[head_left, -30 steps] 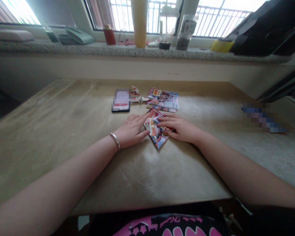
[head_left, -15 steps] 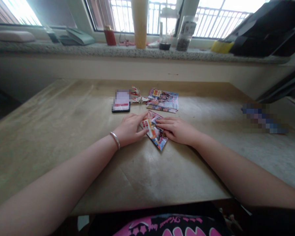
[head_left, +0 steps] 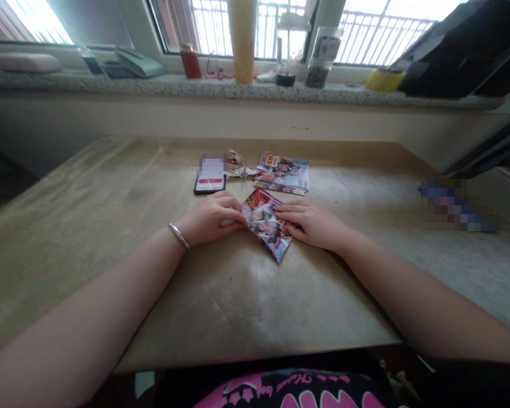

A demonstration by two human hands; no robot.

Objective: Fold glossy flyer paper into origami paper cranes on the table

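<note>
A colourful printed paper [head_left: 267, 225], folded into a pointed shape, lies on the brown table [head_left: 110, 226] between my hands. My left hand [head_left: 210, 217], a silver bangle on its wrist, is curled and pinches the paper's left edge. My right hand [head_left: 312, 222] lies flat with fingers stretched out, pressing the paper's right side. Just behind, a stack of similar printed sheets [head_left: 283, 173] rests on the table. A small folded paper figure [head_left: 237, 165] sits to its left, next to a phone [head_left: 211, 177].
A stone windowsill [head_left: 238, 89] runs along the back with a yellow cylinder [head_left: 242, 39], a red cup [head_left: 190, 60], jars [head_left: 321, 56] and a greenish book [head_left: 136, 61]. A blurred object [head_left: 454, 205] lies at the table's right. Dark equipment [head_left: 459, 51] stands at the far right.
My left hand has pulled leftward and curled, folding the paper's left flap over; the red label that showed is now hidden. My right hand has stayed pressing on the paper.
</note>
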